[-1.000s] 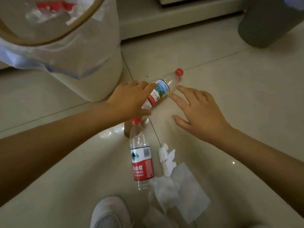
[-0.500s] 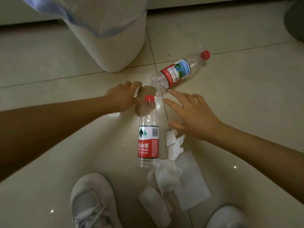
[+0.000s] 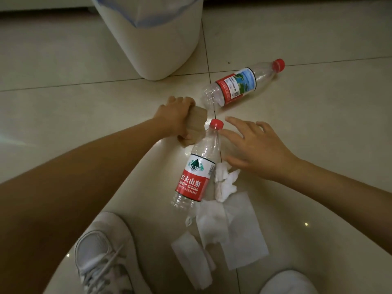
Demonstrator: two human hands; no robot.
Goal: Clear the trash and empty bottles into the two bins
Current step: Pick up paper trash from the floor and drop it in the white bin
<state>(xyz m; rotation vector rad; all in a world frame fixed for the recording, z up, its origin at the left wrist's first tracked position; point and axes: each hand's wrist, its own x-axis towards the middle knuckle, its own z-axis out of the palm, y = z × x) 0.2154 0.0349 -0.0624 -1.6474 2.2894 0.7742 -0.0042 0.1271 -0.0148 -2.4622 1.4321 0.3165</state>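
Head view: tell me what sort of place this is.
Probably an indoor room at home or in an office: glossy tiled floor, a lined white bin standing on it, a pale baseboard-like edge behind.

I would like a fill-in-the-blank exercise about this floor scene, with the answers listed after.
1. The left hand grips a brown ____ tube.
2. Both bottles have ____ caps: the nearer bottle and the farther bottle.
3. Both bottles lie on the ____.
4. The right hand holds ____.

Answers: cardboard; red; floor; nothing
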